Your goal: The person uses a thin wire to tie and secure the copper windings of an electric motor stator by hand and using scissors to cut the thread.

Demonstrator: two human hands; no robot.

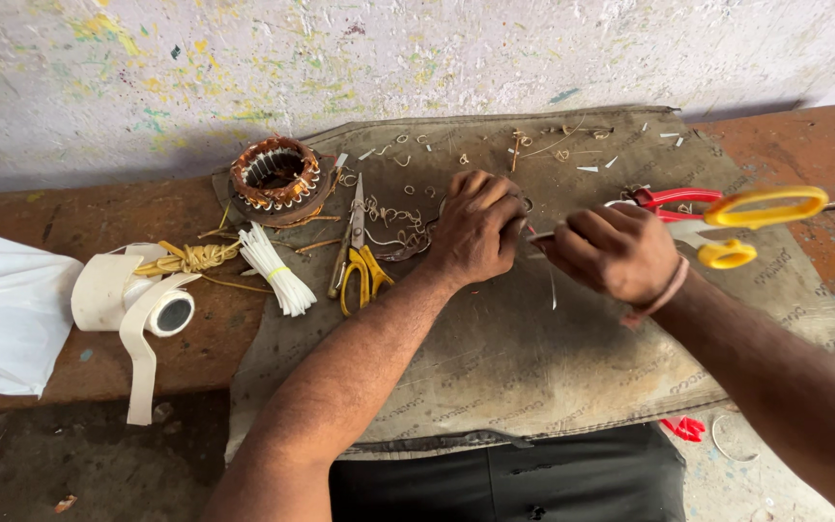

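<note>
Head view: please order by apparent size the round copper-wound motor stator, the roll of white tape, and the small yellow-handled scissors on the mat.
1. Roll of white tape, counting its loose tail.
2. Copper-wound motor stator.
3. Small yellow-handled scissors: long but thin.
The first two look close in size.

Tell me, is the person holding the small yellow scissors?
No, the small yellow scissors lie untouched on the mat, beside the left hand.

Both forearms come in bare to the elbow, no sleeves showing; the left hand wears nothing; the right hand has a thin pinkish band looped round the wrist; dark trousers show below.
</note>
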